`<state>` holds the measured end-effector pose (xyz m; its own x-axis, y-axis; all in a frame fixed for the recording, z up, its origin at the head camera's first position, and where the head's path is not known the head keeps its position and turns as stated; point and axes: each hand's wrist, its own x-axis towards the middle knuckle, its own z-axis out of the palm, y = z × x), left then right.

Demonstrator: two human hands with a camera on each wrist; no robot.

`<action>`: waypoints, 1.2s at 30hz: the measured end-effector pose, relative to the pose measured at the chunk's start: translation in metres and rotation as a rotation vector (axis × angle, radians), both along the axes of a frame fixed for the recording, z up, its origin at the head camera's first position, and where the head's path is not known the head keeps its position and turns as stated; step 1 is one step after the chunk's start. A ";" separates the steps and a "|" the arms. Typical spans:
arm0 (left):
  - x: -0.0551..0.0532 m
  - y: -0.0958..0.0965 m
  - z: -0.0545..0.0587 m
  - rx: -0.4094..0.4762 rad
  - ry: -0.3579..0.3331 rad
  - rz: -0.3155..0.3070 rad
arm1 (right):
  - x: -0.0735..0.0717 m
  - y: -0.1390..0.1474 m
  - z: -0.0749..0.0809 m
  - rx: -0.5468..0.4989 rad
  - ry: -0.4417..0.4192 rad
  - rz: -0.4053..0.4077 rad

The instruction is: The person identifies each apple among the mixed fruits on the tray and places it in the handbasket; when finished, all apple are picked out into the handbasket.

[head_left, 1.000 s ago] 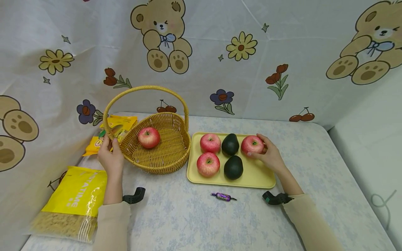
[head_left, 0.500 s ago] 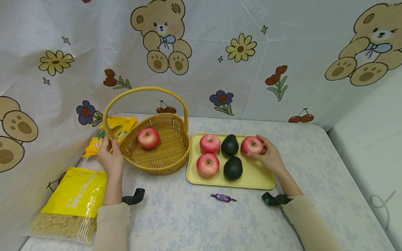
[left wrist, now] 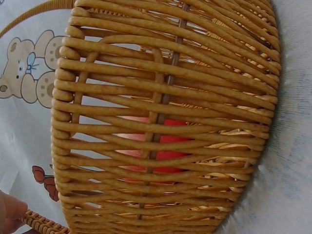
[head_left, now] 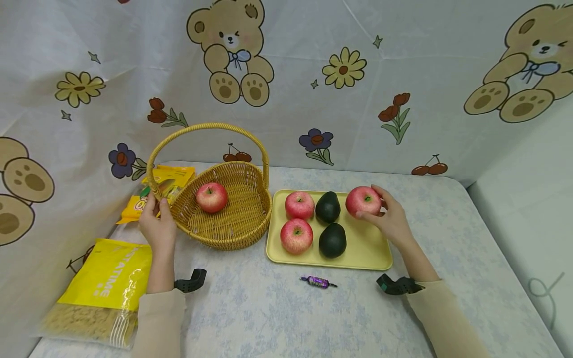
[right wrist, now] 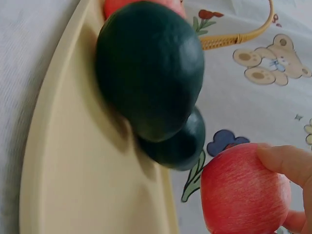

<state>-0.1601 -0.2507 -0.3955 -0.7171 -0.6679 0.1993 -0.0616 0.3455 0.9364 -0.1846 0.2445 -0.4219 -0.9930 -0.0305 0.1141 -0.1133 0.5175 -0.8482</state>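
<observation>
From the head view, I see the right hand (head_left: 391, 221) grasping a red apple (head_left: 363, 201) over the right part of the yellow tray (head_left: 367, 252), thumb on its near side, fingers round its far right. Left of the tray, the left hand (head_left: 158, 226) pinches the handle foot of a wicker basket (head_left: 237, 209) holding another apple (head_left: 212, 197). Two more apples (head_left: 297, 235) and two avocados (head_left: 333, 240) lie on the tray. The pale mottled table (head_left: 349, 323) bears a purple sweet (head_left: 318, 282) in front of the tray; a bear-print cloth (head_left: 286, 99) hangs behind it.

The left wrist view shows mostly basket weave, red fruit glimpsed through the gaps.

In the right wrist view, the gripped apple looks raised off the tray, apart from the avocados.
</observation>
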 end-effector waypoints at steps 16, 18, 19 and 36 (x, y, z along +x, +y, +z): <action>-0.001 -0.001 0.000 0.011 -0.017 -0.003 | 0.010 -0.035 0.042 -0.019 0.055 0.058; -0.001 -0.001 0.000 0.015 -0.021 -0.002 | 0.011 -0.041 0.047 -0.025 0.056 0.071; -0.001 -0.001 0.000 0.016 -0.022 -0.001 | 0.011 -0.043 0.049 -0.034 0.058 0.079; 0.000 0.000 0.001 0.006 -0.010 -0.005 | 0.006 -0.109 0.072 -0.143 0.057 0.216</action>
